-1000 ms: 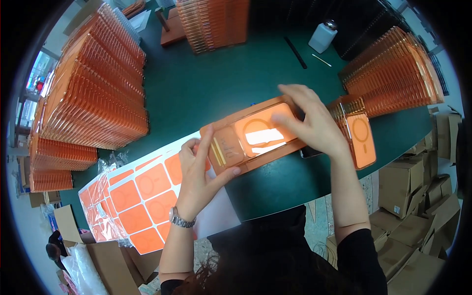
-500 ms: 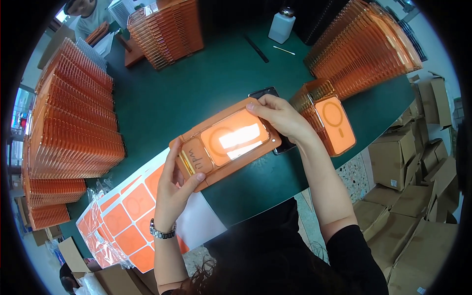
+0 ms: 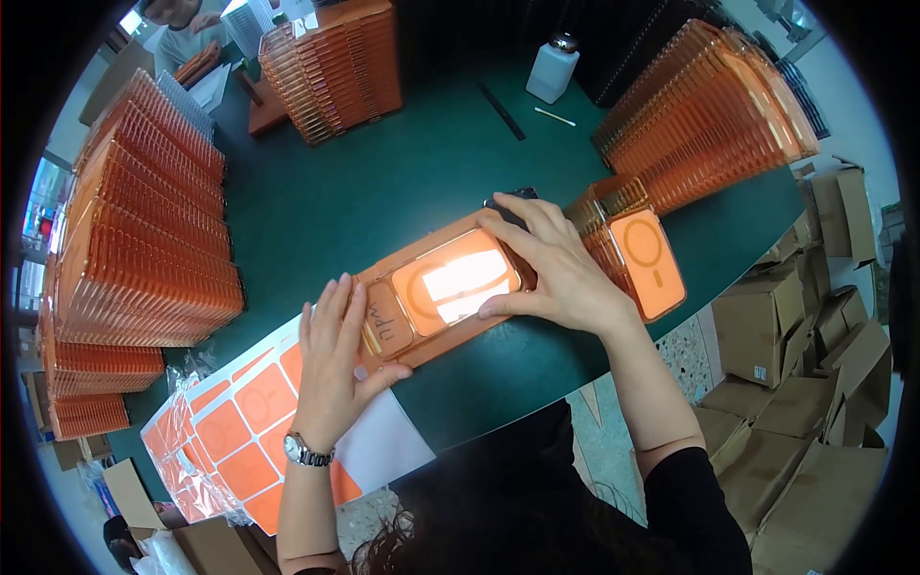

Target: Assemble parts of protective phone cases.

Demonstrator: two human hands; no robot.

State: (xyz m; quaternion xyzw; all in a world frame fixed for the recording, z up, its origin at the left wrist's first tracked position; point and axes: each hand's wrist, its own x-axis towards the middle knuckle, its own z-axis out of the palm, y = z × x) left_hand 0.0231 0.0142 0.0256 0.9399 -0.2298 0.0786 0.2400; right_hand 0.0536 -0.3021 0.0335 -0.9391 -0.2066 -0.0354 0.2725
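A clear phone case [image 3: 407, 287] with an orange panel and a ring mark lies in an orange-brown tray-like holder [image 3: 443, 343], low over the green table. Bright glare covers part of the panel. My right hand [image 3: 565, 273] spans the right end of the case, thumb on the near edge and fingers on the far edge. At the holder's left end, my left hand [image 3: 331, 383] rests with fingers stretched and thumb apart, touching its edge. A dark phone-like object [image 3: 517, 196] shows partly beyond my right fingers; the rest is hidden.
Tall stacks of orange clear-edged cases stand left [image 3: 144, 230], at the back [image 3: 331, 72] and right [image 3: 709, 115]. Beside my right hand is a short stack [image 3: 647, 264]. Orange sticker sheets [image 3: 249, 431], a white pump bottle [image 3: 552, 72], a cotton swab [image 3: 555, 116] and cardboard boxes [image 3: 767, 326] surround me.
The holder has come down toward the table. My left hand has loosened from its end, fingers now straight. My right hand has shifted from the holder's corner to span the case.
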